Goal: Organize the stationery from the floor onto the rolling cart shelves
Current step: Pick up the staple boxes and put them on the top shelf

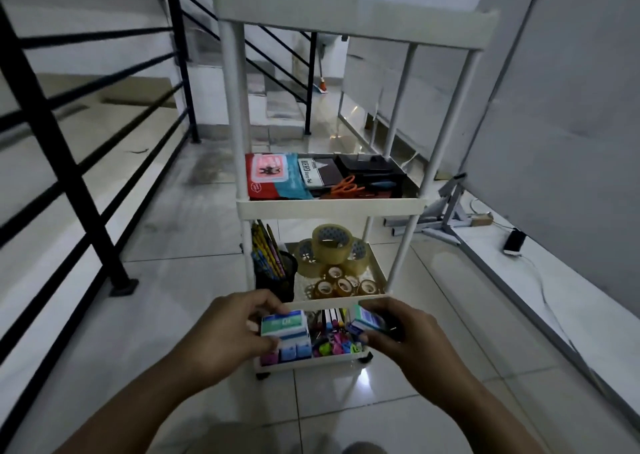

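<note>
A white rolling cart (332, 207) stands on the tiled floor in front of me. My left hand (225, 332) grips a small green and white box (284, 322) over the left of the bottom shelf (311, 362). My right hand (408, 332) holds a second small green and white box (367, 319), tilted, over the right of that shelf. Below them lie more small boxes (294, 349) and colourful clips (337, 344). Tape rolls (332, 242) and a black cup of pencils (275, 273) fill the shelf above. Notebooks (268, 176) and orange scissors (346, 187) lie on the shelf higher up.
A black stair railing (69, 162) runs along the left. Stairs (277, 107) rise behind the cart. A grey wall panel (554, 107) lines the right, with a metal frame (446, 211), a phone (514, 242) and a cable on the ledge below it.
</note>
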